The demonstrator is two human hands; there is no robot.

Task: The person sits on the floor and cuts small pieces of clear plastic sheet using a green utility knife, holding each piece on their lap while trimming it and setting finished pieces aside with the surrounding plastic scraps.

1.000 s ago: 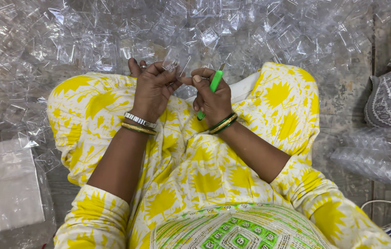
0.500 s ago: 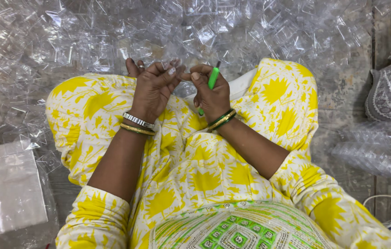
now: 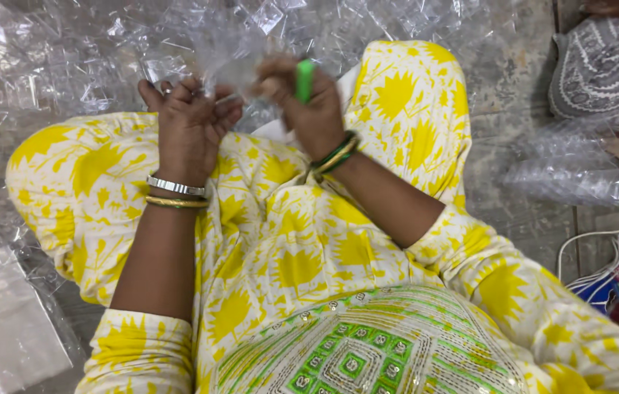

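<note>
Slim green pen (image 3: 304,79), right hand (image 3: 309,109) gripping

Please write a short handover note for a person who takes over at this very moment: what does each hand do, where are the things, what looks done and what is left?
Left hand: raised over the lap, fingers curled, touching a blurred clear plastic piece; grip unclear.
Right hand: closed around a green pen-like tool, also at the plastic piece.
Things: loose clear plastic pieces cover the floor ahead; a flat clear bag lies at lower left; more plastic at right.
Done: cannot tell how many pieces are finished.
Left: the large heap on the floor appears unsorted.
</note>
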